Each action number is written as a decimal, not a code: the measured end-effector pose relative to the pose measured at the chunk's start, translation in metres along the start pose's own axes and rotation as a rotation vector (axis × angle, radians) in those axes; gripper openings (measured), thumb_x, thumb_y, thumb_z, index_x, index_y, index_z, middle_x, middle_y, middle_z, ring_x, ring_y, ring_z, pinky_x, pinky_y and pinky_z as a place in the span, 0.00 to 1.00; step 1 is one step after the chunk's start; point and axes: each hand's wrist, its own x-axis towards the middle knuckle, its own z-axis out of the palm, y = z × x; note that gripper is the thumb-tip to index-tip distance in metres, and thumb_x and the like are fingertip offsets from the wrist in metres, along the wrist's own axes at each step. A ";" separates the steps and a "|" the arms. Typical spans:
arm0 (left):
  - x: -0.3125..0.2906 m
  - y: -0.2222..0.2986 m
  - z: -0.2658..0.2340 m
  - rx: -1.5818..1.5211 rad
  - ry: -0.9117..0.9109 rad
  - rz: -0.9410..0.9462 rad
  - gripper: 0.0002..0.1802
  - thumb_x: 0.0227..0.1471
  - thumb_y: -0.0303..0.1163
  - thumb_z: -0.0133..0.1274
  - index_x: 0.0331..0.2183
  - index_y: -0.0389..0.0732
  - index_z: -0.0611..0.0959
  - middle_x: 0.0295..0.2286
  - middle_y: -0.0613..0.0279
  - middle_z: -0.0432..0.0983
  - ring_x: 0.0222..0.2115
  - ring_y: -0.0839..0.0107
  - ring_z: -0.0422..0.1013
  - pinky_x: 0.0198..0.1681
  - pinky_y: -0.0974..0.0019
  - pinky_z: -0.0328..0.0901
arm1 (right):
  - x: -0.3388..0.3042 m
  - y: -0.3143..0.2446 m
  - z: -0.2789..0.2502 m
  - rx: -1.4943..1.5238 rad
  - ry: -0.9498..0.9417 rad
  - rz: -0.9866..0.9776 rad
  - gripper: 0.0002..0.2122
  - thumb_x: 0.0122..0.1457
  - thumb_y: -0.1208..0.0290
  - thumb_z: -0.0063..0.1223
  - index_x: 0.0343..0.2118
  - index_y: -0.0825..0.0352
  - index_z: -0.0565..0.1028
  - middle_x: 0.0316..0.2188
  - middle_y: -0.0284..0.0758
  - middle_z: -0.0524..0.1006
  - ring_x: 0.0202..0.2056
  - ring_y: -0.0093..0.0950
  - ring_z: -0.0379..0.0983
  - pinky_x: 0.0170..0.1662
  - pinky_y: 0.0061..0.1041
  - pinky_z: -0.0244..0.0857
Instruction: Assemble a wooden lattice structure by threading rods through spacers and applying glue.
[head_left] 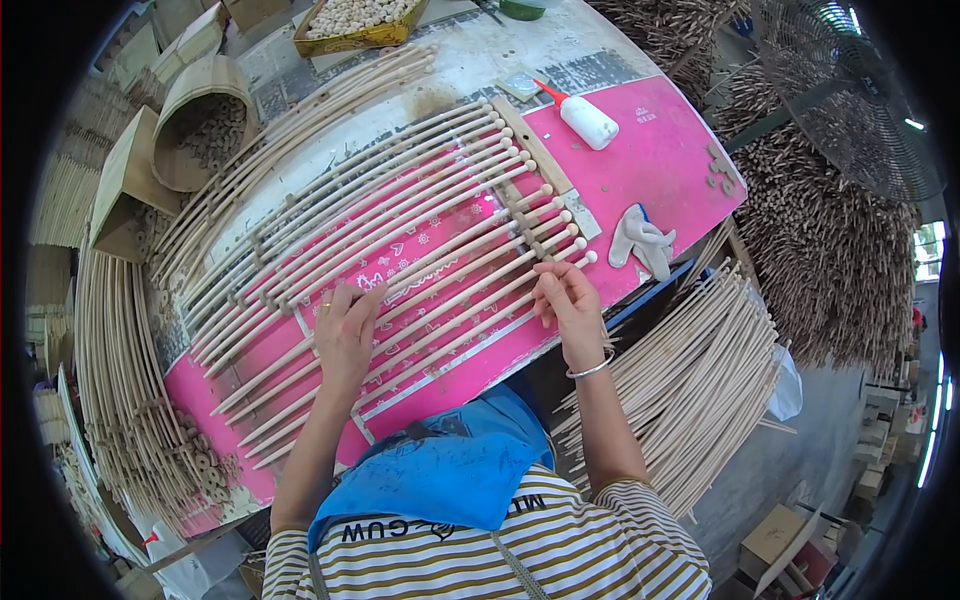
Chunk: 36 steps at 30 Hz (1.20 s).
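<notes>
A row of pale wooden rods [400,215] lies side by side across a pink patterned board [660,150]. Each rod has a small round ball [546,190] on its right end, and small wooden rings sit along the rods. Over the middle of the nearer rods, my left hand [345,335] has bent, slightly parted fingers, with no object visible in them. My right hand [568,305] is beside the ball ends of the nearest rods, its thumb and fingers drawn together. What lies between those fingertips is too small to make out.
A white glue bottle [590,122] with a red nozzle and a white glove [642,241] lie to the right. Loose rods [680,390] are stacked at my right side. A wooden tub [205,125] of rings is at far left; a tray [355,42] of balls is behind. A fan [850,90] stands far right.
</notes>
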 end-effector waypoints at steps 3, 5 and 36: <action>-0.001 0.000 0.001 0.058 -0.005 0.022 0.18 0.54 0.24 0.60 0.48 0.44 0.88 0.35 0.60 0.74 0.39 0.59 0.71 0.42 0.56 0.64 | -0.001 0.002 0.001 -0.004 -0.013 0.007 0.14 0.71 0.62 0.56 0.50 0.67 0.77 0.30 0.28 0.78 0.27 0.15 0.74 0.26 0.14 0.64; -0.001 -0.002 0.000 0.031 -0.012 0.021 0.19 0.54 0.24 0.60 0.48 0.44 0.87 0.36 0.59 0.75 0.40 0.59 0.71 0.43 0.55 0.64 | -0.001 0.003 0.002 -0.007 -0.017 0.014 0.14 0.71 0.62 0.56 0.50 0.67 0.77 0.30 0.28 0.78 0.27 0.15 0.74 0.26 0.14 0.64; -0.078 -0.011 -0.139 0.054 -0.048 -0.227 0.27 0.51 0.25 0.62 0.54 0.40 0.82 0.41 0.56 0.78 0.40 0.56 0.75 0.45 0.56 0.68 | -0.005 0.015 0.159 0.274 -0.452 0.247 0.15 0.72 0.58 0.53 0.46 0.66 0.81 0.27 0.28 0.78 0.27 0.16 0.76 0.29 0.17 0.71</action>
